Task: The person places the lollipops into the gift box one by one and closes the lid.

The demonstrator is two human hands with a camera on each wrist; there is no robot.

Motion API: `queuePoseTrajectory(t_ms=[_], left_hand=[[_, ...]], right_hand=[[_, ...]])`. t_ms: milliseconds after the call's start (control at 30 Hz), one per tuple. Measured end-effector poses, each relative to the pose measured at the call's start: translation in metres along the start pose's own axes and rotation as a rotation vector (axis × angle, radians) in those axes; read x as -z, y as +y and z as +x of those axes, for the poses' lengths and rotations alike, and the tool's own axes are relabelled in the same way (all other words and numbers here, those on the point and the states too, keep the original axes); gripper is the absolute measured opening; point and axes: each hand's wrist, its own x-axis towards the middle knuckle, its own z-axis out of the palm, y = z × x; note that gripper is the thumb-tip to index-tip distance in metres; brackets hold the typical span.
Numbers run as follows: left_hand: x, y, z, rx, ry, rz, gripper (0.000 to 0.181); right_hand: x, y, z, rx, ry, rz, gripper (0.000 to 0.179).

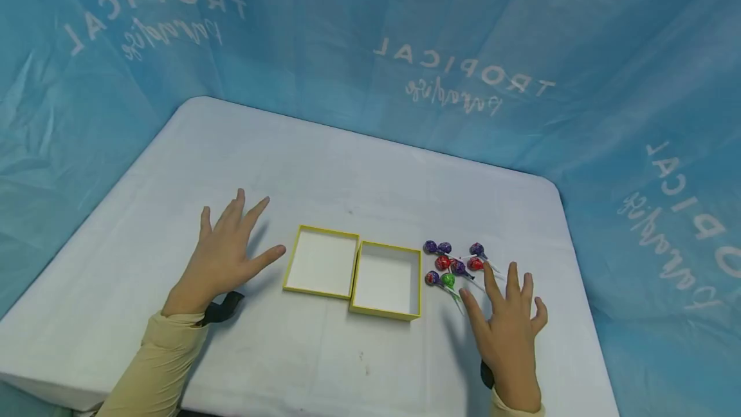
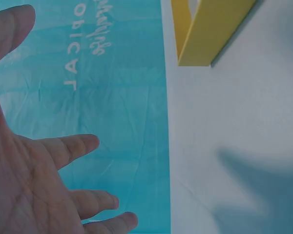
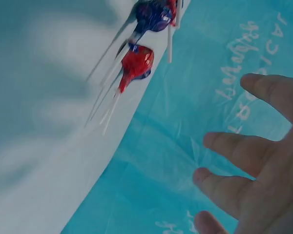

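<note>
My left hand (image 1: 222, 259) hovers over the table left of a shallow yellow-edged box lid (image 1: 321, 261), fingers spread and holding nothing. Touching the lid on its right is a deeper box (image 1: 386, 280) with yellow outer walls and a white inside. Several wrapped lollipops lie in a loose cluster just right of the box: purple ones (image 1: 431, 278), red ones (image 1: 442, 263) and a green one (image 1: 448, 280). Beside the cluster my right hand (image 1: 508, 333) is held with spread fingers, nothing in it. In the right wrist view a red lollipop (image 3: 137, 62) lies beyond the fingers.
A white cloth covers the table (image 1: 278, 153). Blue curtains (image 1: 324, 37) with white lettering hang along its back and sides. Dark bands (image 1: 222, 309) sit at my wrists, by the beige sleeves (image 1: 156, 365).
</note>
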Motion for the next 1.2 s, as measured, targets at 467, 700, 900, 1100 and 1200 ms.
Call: queuePoseTrajectory(t_ms=[467, 700, 900, 1100, 1200], left_hand=[[-0.035, 0.079, 0.042, -0.434, -0.106, -0.091, 0.111], [-0.061, 0.1, 0.048, -0.534, -0.148, -0.053, 0.129], [-0.068, 0.1, 0.046, -0.526, -0.168, -0.03, 0.134], [-0.068, 0.097, 0.041, -0.513, -0.175, -0.054, 0.135], [-0.07, 0.095, 0.039, -0.507, -0.187, -0.037, 0.134]], right_hand=[[-0.018, -0.011, 0.029, 0.297, 0.168, 0.057, 0.034], [-0.024, -0.018, 0.032, 0.316, 0.126, 0.059, 0.035], [-0.028, -0.019, 0.035, 0.315, 0.101, 0.029, 0.037], [-0.034, -0.016, 0.035, 0.326, 0.089, 0.014, 0.035], [-0.036, -0.015, 0.034, 0.336, 0.093, 0.013, 0.035]])
